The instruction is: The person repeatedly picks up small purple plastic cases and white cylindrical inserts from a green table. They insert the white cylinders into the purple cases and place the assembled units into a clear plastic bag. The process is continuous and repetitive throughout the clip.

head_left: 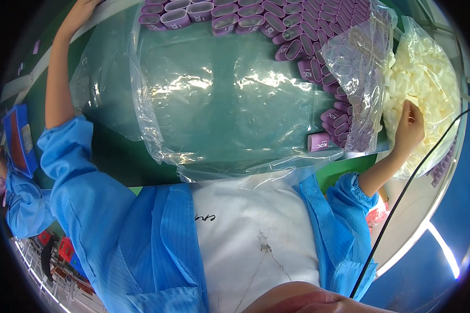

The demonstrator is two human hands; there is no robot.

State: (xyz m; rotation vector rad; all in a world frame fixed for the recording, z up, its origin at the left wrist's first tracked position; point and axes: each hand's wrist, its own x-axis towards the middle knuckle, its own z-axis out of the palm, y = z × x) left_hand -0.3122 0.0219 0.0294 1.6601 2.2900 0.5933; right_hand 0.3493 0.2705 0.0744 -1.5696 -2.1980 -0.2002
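My right hand (410,130) is at the clear bag of cream-coloured small pieces (428,78) on the right. Its fingers are pinched together against the pieces; whatever is between the fingertips is too small to make out. At the far left my left hand (82,14) reaches to the top edge of the picture, where its fingers are mostly cut off. Many purple oval open-ended sleeves (245,10) stand packed in rows along the far and right sides of a clear plastic sheet (219,104). One purple sleeve (318,141) lies on its side at the near right.
Crumpled clear plastic (357,68) covers part of the sleeves beside the bag. A black cable (402,198) runs across the right side. To the left are a blue bin (22,141) and another person's blue sleeve (26,206). The green table (151,169) shows under the sheet.
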